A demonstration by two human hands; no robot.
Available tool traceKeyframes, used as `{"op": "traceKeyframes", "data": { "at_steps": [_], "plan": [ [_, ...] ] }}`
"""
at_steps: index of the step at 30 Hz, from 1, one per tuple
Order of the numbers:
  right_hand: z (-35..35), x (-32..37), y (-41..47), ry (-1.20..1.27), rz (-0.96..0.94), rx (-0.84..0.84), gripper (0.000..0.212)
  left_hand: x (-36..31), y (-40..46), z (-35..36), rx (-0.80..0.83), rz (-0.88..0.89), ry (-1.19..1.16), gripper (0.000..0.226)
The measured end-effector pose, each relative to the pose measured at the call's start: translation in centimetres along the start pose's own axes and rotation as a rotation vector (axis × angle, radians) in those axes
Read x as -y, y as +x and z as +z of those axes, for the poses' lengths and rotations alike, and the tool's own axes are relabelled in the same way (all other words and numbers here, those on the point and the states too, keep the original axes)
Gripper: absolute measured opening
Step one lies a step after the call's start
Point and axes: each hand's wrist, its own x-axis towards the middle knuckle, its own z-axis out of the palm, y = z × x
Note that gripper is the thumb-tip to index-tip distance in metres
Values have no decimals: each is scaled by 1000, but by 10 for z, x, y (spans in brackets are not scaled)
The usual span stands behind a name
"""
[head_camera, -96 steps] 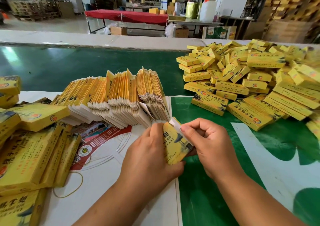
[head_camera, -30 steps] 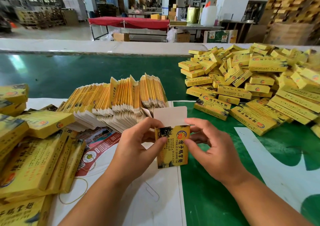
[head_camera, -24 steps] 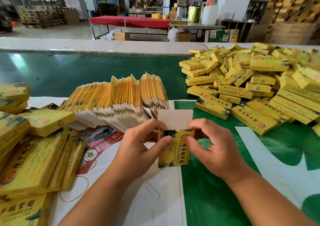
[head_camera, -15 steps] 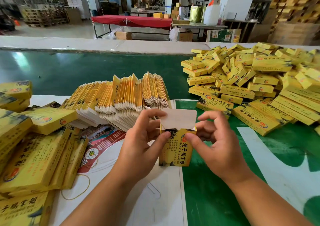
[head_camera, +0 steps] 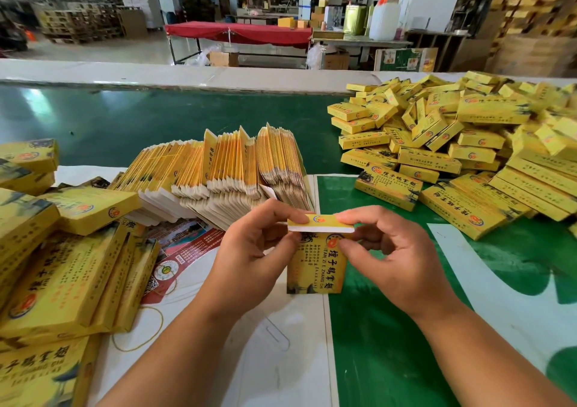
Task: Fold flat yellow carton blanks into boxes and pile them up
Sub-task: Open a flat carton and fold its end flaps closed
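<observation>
A small yellow carton (head_camera: 318, 266) stands upright between my hands, its printed face toward me and its bottom end on the table. My left hand (head_camera: 249, 256) grips its left side, index finger on the top flap. My right hand (head_camera: 390, 256) pinches the right side, index finger pressing the same flap, which is bent forward over the open top. A fanned stack of flat yellow blanks (head_camera: 224, 175) lies just behind. A big heap of folded yellow boxes (head_camera: 452, 144) spreads at the right.
Larger yellow boxes (head_camera: 62, 266) crowd the left edge. A red printed leaflet (head_camera: 181, 250) and a rubber band (head_camera: 140, 331) lie beside them. The green belt (head_camera: 125, 122) runs behind the blanks, over white and green sheeting (head_camera: 390, 344).
The carton went from a tilted, half-opened blank to an upright box. Its white top flap, standing straight up a moment ago, is now bent forward under both index fingers.
</observation>
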Motion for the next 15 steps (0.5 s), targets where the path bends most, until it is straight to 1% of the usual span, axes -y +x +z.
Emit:
{"op": "traceKeyframes", "data": {
  "at_steps": [4, 8, 10, 12, 13, 15],
  "plan": [
    [-1, 5, 0, 1, -35, -10, 25, -3, -1, 2, -21, 22, 6, 18],
    [2, 10, 1, -35, -21, -45, 23, -3, -1, 2, -27, -2, 59, 11],
    [2, 11, 1, -42, -13, -42, 18, -3, -1, 1, -15, -10, 77, 9],
    [2, 12, 1, -55, -15, -32, 9, -3, -1, 1, -15, -8, 104, 14],
    [3, 12, 1, -75, -20, -36, 8, -3, -1, 3, -27, -10, 119, 18],
    [5, 12, 1, -142, -47, -67, 7, -2, -3, 9, -98, -25, 159, 25]
  ]
}}
